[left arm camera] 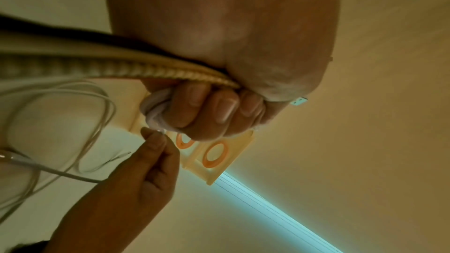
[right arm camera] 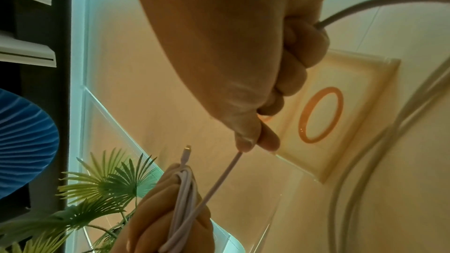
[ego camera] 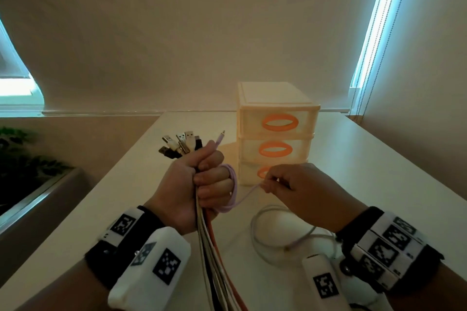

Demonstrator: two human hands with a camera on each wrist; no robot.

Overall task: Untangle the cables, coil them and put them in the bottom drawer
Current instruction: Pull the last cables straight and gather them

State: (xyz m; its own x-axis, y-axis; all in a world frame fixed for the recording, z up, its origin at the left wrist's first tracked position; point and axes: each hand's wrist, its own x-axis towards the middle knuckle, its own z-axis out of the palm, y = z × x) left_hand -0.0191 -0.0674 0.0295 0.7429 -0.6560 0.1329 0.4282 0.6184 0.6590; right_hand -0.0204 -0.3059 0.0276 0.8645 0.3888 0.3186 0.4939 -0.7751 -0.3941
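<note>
Winding of the lilac cable [ego camera: 233, 185] around the left hand [ego camera: 194, 182] is in progress; a bundle of USB cables [ego camera: 180, 145] is also gripped in that fist. The free run is pinched by the right hand [ego camera: 300, 185], fingers closed. The three-drawer unit [ego camera: 276, 134] on the table [ego camera: 141, 159] is shut. Loops may slip off if tension is lost. No legible writing is visible.

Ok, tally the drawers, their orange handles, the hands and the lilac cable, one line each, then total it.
Drawers: 3
Orange handles: 3
Hands: 2, the left hand gripping the cable bundle, the right hand pinching the lilac cable
Lilac cable: 1
Total: 9
</note>
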